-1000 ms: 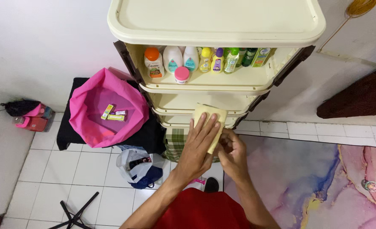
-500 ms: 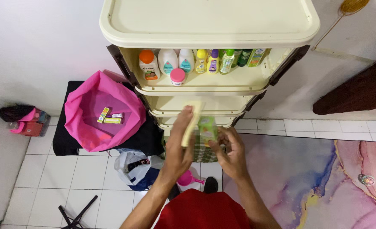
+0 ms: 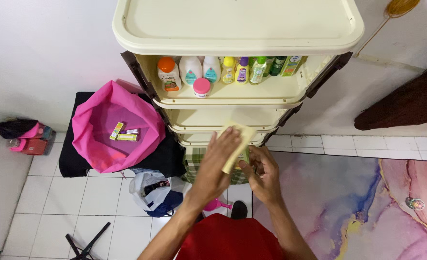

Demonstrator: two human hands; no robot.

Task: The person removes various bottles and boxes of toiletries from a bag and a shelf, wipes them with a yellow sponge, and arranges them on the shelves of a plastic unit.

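Though partly hidden, perhaps a green box [image 3: 243, 156] behind cloth [image 3: 237, 144].

A cream plastic drawer tower [image 3: 237, 29] is standing on the white tiled floor [image 3: 102, 192], its top drawer [image 3: 232, 94] pulled open. A row of small plastic toiletry bottles [image 3: 228, 70] is standing upright in that drawer, with a pink-lidded round jar [image 3: 202, 87] sitting just in front of them. Beside the tower, a black low table [image 3: 78, 159] is carrying an open pink fabric bag [image 3: 112, 127]. A marbled pink and blue mat [image 3: 348, 202] is lying on the floor at the right, and a white plastic bag [image 3: 151, 188] is resting on the tiles
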